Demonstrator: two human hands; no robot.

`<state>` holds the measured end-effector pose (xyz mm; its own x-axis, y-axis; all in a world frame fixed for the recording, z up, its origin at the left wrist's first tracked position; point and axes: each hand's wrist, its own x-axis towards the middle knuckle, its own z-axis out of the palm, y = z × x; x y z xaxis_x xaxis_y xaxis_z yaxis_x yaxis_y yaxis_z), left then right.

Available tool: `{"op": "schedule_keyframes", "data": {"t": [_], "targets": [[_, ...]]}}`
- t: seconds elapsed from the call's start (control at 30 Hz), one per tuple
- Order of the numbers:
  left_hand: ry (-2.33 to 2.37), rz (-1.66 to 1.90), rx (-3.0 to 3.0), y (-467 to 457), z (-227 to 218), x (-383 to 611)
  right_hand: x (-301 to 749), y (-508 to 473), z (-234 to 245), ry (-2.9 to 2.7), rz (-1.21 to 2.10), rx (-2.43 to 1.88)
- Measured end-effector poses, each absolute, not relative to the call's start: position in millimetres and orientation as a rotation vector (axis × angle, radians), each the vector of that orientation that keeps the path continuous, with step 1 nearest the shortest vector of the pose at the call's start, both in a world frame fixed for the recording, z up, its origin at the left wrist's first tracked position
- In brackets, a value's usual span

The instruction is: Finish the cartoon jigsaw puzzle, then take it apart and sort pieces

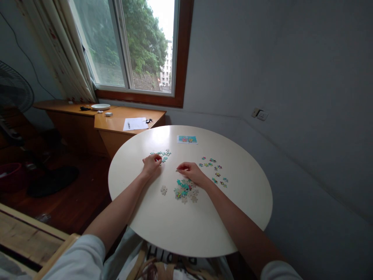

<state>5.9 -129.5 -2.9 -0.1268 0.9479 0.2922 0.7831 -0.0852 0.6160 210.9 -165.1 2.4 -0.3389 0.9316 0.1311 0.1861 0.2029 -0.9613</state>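
On a round cream table (pixel 186 225) lie loose jigsaw pieces. My left hand (pixel 151 165) rests curled on the tabletop, its fingertips touching a small cluster of teal pieces (pixel 163 154). My right hand (pixel 190 171) is pinched on a small puzzle piece (pixel 178 170) just above a heap of teal and grey pieces (pixel 185 190). A single pale piece (pixel 163 190) lies left of the heap. More coloured pieces (pixel 214 169) are spread to the right. A small reference picture (pixel 187 139) lies at the far side.
A wooden desk (pixel 116 124) under the window holds a sheet of paper (pixel 135 123), keys and a white plate (pixel 100 106). A standing fan (pixel 14 97) is at the left. A grey wall with a socket (pixel 260 114) runs along the right.
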Motion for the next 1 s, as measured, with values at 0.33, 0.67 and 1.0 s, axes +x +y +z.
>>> {"op": "schedule_keyframes", "data": {"t": [0.33, 0.67, 1.0], "targets": [[1.936, 1.028, 1.902, -129.3, -3.3, 5.7, 212.3, -166.2, 7.4, -1.521, 1.341, -1.037], [1.911, 1.046, 1.892, -130.1, -2.5, 6.3, 213.4, -161.1, 2.3, -1.437, 1.325, -1.099], [1.915, 1.046, 1.896, -129.4, -3.7, 5.2, 215.0, -161.0, 2.4, -1.462, 1.252, -1.105]]}}
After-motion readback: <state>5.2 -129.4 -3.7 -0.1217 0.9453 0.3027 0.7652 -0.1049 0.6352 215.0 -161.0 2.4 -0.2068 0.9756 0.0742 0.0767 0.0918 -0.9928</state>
